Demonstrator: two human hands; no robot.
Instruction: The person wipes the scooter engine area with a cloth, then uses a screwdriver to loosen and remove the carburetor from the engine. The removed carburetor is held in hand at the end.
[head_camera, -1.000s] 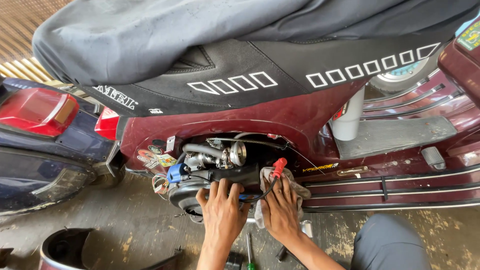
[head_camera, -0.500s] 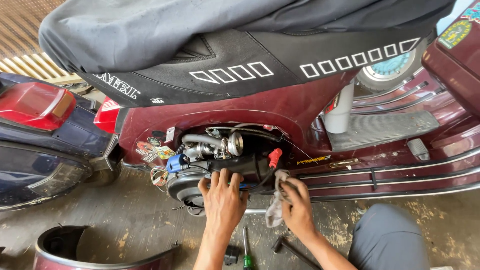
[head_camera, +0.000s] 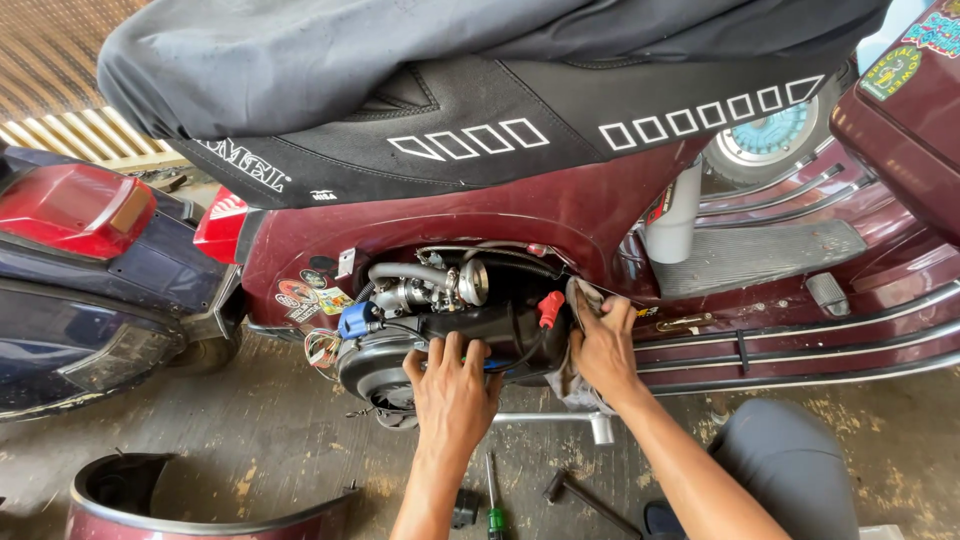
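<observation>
Head view shows a maroon scooter (head_camera: 560, 215) with its side cover off, so the engine (head_camera: 440, 325) sits open in the body, below the black seat (head_camera: 480, 110). The left hand (head_camera: 452, 390) rests flat on the lower front of the engine, fingers spread wide, holding nothing. The right hand (head_camera: 603, 345) is at the right end of the engine and pinches a grey rag (head_camera: 580, 300) against the body edge, just right of the red plug cap (head_camera: 550, 308).

The engine lies with its long axis about left to right, along the scooter; the round fan cover (head_camera: 375, 365) is at its left end, toward the tail light (head_camera: 220, 225), and the carburettor (head_camera: 435, 290) sits on top.

In my judgement the rag could catch on the red cap or its wire and pull it loose, since they almost touch. The left fingers may slip on oily metal toward the loose wires (head_camera: 322, 348) left of the engine. A screwdriver (head_camera: 493, 505) and another tool, perhaps a socket wrench (head_camera: 560, 420), lie on the floor (head_camera: 250, 440) below the engine, where a knee may knock them.
</observation>
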